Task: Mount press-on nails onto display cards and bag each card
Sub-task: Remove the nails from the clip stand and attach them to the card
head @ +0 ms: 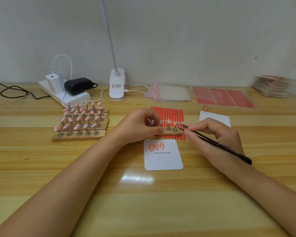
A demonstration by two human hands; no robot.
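A white display card (163,159) printed "Handmade Nail" lies on the table with three pink nails (156,146) stuck along its top left. Just behind it, a wooden strip (173,133) carries metal stands, two of them topped with pink nails (172,122). My left hand (140,124) grips the strip's left end, its fingers curled round the stands there. My right hand (215,132) holds black tweezers (212,142) whose tips touch the rightmost nail on the strip. The strip rests on a sheet of red adhesive strips (169,112).
Several wooden strips with pink nails on stands (82,120) sit at left. Behind are a power strip with chargers (65,90), a clip lamp base (116,85), clear bags (167,93), red sheets (222,97), a second white card (215,118) and a card stack (273,86).
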